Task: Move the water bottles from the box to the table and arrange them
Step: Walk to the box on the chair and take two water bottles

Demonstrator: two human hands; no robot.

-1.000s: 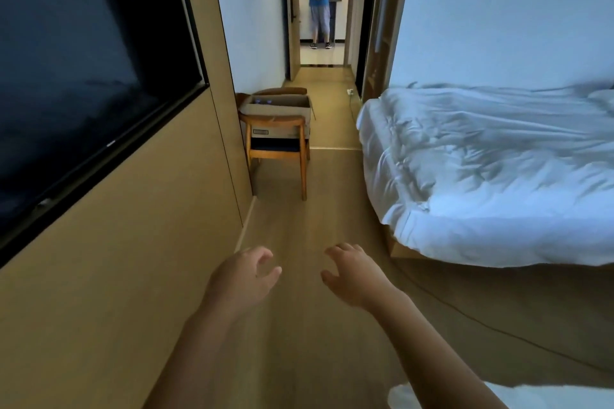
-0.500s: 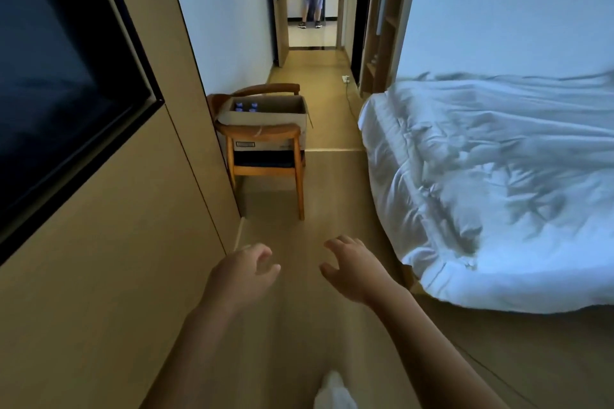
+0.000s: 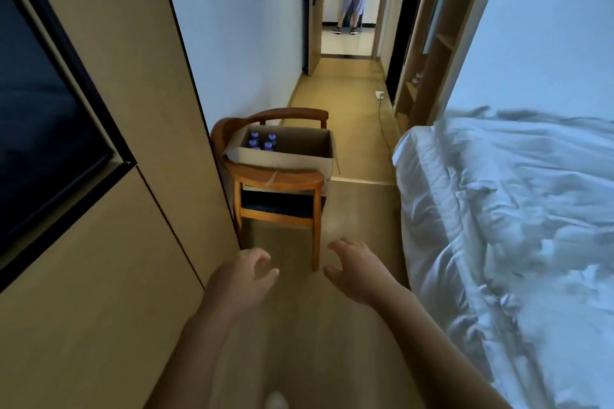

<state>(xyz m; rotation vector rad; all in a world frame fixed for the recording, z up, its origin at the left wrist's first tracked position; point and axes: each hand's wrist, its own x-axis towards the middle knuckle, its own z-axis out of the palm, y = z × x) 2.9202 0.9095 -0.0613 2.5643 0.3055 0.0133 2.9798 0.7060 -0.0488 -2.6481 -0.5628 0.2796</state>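
Four water bottles (image 3: 261,141) stand upright, caps up, in the 10 o'clock corner of the cardboard box (image 3: 292,156) on the wooden chair (image 3: 277,181). Left hand (image 3: 241,279) and right hand (image 3: 357,267) hover empty, grip half-curled.

Four water bottles (image 3: 261,141) are showing their blue caps in the far left corner of one cardboard box (image 3: 292,156), which is sitting on one wooden chair (image 3: 277,188). Two empty hands, left hand (image 3: 244,279) and right hand (image 3: 357,271), are reaching forward. One bed (image 3: 511,209) is lying alongside.
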